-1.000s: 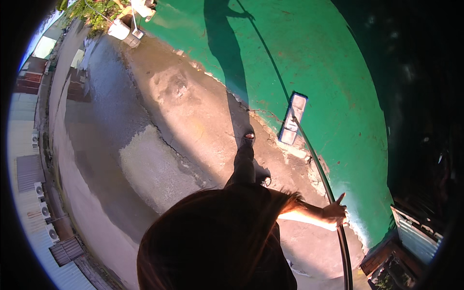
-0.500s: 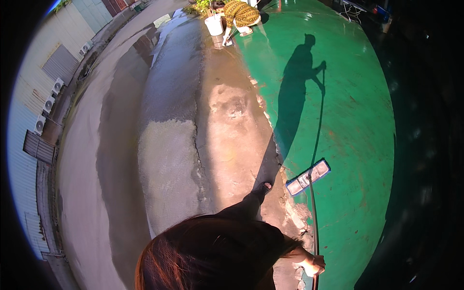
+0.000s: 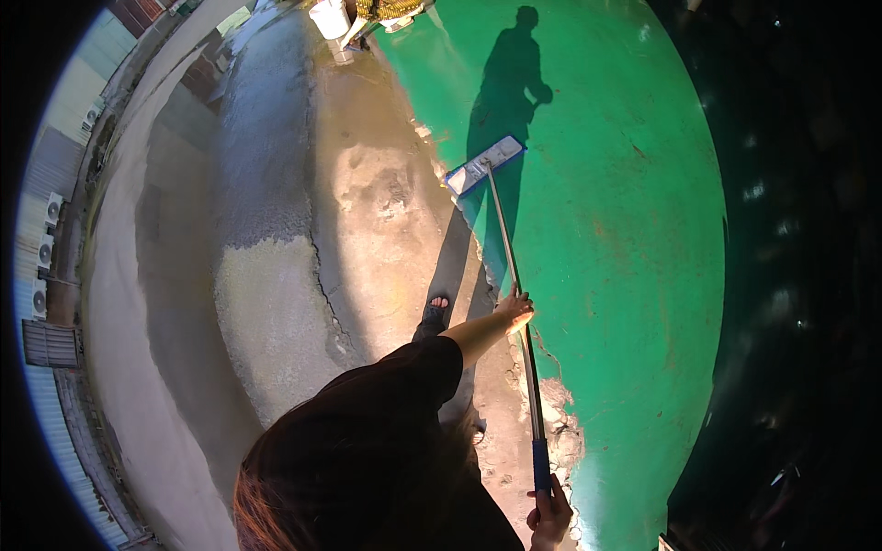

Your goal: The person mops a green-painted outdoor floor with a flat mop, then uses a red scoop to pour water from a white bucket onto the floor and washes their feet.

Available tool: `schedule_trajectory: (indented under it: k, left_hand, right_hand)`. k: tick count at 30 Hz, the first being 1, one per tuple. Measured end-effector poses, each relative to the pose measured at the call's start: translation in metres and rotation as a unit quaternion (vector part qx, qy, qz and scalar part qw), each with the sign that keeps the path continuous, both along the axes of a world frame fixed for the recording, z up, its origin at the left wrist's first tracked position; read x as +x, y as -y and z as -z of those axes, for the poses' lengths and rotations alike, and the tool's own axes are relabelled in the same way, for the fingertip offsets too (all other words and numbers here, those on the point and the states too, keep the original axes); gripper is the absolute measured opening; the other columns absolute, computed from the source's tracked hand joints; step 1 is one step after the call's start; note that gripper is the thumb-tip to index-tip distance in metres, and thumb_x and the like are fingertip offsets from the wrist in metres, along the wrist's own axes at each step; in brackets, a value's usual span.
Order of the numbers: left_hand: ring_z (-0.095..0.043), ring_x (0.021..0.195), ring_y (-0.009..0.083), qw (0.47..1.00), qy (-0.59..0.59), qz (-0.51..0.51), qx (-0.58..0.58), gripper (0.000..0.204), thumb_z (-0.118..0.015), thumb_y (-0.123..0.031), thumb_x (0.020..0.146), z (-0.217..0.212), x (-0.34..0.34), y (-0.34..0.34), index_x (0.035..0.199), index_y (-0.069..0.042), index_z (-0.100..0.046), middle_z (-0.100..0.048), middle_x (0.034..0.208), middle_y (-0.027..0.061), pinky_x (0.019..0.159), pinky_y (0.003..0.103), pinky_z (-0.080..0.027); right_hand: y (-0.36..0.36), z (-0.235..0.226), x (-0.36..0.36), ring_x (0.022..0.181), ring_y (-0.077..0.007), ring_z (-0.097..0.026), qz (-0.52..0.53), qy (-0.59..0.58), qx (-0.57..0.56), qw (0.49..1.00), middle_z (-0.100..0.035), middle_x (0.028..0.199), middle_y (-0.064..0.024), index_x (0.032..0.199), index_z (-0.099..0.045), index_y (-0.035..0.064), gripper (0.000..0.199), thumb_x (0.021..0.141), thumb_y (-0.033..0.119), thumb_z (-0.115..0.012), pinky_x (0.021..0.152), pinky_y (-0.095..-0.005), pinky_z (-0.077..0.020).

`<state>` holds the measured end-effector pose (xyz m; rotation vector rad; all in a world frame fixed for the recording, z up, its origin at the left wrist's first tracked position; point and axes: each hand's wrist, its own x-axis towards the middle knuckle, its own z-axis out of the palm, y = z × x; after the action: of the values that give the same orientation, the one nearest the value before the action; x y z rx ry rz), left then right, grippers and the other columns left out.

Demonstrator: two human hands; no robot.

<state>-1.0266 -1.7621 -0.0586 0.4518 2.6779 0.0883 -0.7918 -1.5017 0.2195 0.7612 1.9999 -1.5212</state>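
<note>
A flat mop's long pole (image 3: 507, 234) slants away from me across the green floor. Its mop head (image 3: 484, 165), pale on top with a blue edge, lies flat where the green paint meets bare concrete. Stretched forward, my left hand (image 3: 516, 310) is closed around the pole midway along. My right hand (image 3: 549, 519), near the lower edge, grips the handle end just behind a dark blue sleeve (image 3: 541, 464). Part of that hand is cut off by the picture's edge.
Crumbled concrete (image 3: 556, 418) runs along the green floor's (image 3: 625, 303) left border. My foot (image 3: 439, 302) stands on bare concrete (image 3: 377, 248). A person (image 3: 390, 11) crouches at the far end beside a white bucket (image 3: 330, 18). Wet pavement (image 3: 184, 303) and a wall with several air-conditioner units (image 3: 46, 250) lie left.
The mop head has moved away from me to the far left, up to the concrete edge. My view has shifted right, and both hands now show on the pole instead of one.
</note>
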Motion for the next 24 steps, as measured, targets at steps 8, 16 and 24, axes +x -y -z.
schedule_trajectory:
  k: [8, 16, 24]
  left_hand:
    - [-0.015, 0.132, 0.0306, 0.948, -0.073, -0.269, 0.154, 0.060, -0.048, -0.010, 0.078, -0.018, -0.049, 0.227, 0.134, -0.009, -0.026, -0.024, 0.140, 0.0122, 0.103, 0.056, -0.017]
    - [-0.054, 0.106, 0.0292, 0.932, 0.172, -0.306, -0.084, 0.034, -0.045, -0.034, 0.086, 0.051, 0.129, 0.423, 0.108, -0.011, -0.057, -0.058, 0.112, 0.0125, 0.086, 0.049, -0.042]
    - [-0.051, 0.109, 0.0292, 0.857, 0.336, -0.390, 0.031, 0.038, -0.054, -0.023, 0.077, 0.022, 0.147, 0.397, 0.112, -0.008, -0.054, -0.053, 0.118, 0.0139, 0.088, 0.039, -0.044]
  right_hand:
    - [0.287, 0.161, -0.269, 0.042, -0.0055, -0.046, -0.130, -0.096, 0.001, 0.987, -0.059, 0.063, -0.0045, 0.120, -0.052, 0.0085, 0.037, 0.084, 0.017, -0.058, 0.038, -0.0226, -0.0350]
    - [0.455, 0.195, -0.519, 0.065, -0.0155, -0.064, -0.244, -0.138, 0.155, 0.947, -0.065, 0.093, -0.0064, 0.117, -0.056, 0.0222, 0.042, 0.080, 0.042, -0.056, 0.070, -0.0300, -0.0472]
    - [0.290, 0.068, -0.507, 0.039, -0.0059, -0.036, -0.126, -0.088, 0.107, 0.982, -0.056, 0.059, -0.0038, 0.107, -0.063, 0.0145, 0.029, 0.079, 0.023, -0.063, 0.034, -0.0218, -0.0266]
